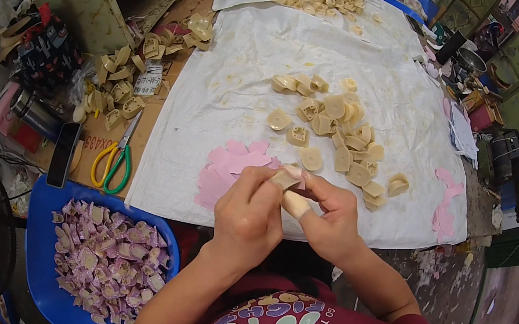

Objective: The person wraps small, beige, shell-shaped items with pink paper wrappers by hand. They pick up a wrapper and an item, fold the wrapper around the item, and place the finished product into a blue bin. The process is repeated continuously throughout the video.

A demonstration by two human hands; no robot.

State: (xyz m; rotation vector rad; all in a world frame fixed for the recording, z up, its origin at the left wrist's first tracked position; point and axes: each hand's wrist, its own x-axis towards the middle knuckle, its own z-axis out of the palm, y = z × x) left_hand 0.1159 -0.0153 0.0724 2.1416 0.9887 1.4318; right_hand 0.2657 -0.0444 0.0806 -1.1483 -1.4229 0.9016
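Beige pc [286, 179] btwn L hand [247, 218] & R hand [332, 217], both gripping it, abv wht sheet [214, 100].

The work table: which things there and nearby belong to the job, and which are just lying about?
Probably the job's: beige piece in left hand and right hand, loose beige pieces, pink scraps, blue basin, purplish pieces.

Probably lying about: dark phone, metal flask, patterned bag.
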